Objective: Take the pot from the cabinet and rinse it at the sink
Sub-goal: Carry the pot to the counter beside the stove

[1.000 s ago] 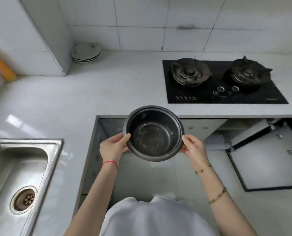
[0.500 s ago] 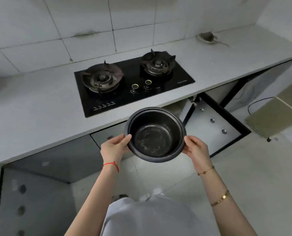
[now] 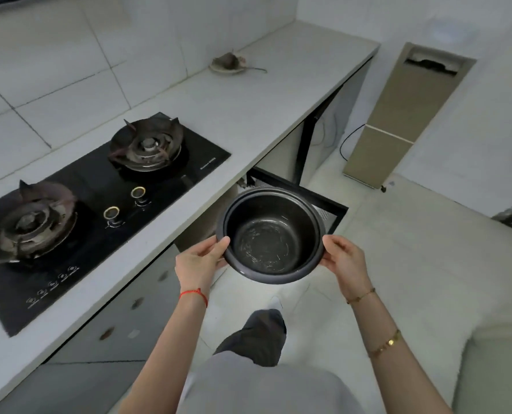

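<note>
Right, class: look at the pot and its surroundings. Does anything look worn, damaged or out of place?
Yes. The pot, held by the left hand and right hand, has pale scratches across its inner base. Behind it, a cabinet door stands open.

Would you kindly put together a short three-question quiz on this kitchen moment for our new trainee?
1. True or false: the pot rests on a burner of the gas stove.
2. Which holds the pot? A) the left hand alone B) the right hand alone C) both hands, one at each side of the rim.
3. Fill in: the pot's opening faces ____, so its scuffed bottom shows.

Key
1. False: it is held in the air in front of the counter, over the floor.
2. C.
3. Up, towards the camera.
</note>
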Motion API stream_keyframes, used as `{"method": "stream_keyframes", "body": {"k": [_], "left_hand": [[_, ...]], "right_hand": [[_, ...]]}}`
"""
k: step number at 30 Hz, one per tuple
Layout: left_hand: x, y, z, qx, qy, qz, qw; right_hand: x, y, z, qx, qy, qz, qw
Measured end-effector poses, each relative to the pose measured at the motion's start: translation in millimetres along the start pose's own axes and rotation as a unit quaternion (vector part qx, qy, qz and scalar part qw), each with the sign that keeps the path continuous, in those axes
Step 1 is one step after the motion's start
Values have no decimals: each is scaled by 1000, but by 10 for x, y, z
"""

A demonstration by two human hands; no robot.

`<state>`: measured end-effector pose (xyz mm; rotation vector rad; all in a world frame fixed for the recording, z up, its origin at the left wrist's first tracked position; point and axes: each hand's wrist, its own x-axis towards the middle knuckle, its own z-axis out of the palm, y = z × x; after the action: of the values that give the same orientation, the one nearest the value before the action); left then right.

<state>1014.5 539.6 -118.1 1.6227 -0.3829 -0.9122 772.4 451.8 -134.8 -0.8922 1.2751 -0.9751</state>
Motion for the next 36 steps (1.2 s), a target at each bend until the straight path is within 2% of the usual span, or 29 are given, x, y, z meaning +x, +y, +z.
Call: {"method": "stream_keyframes", "body": {"k": [8, 17, 25, 31, 36], "left_hand": [[774, 308, 1246, 28, -90, 16, 995], [1557, 690, 2368, 10, -135, 1, 991], [2054, 748, 2943, 14, -98, -14, 995], [2257, 720, 3433, 8, -42, -10, 999], [2276, 749, 3962, -13, 46, -1, 999]], "right_hand": [[1000, -441, -497, -7, 79, -22, 997], [2052, -1034, -719, 9, 123, -36, 992], [2893, -1222, -833, -14, 102, -21, 994], [3677, -1361, -1019, -45, 32, -10, 998], [4430, -1592, -1196, -89, -50, 4, 995]]}}
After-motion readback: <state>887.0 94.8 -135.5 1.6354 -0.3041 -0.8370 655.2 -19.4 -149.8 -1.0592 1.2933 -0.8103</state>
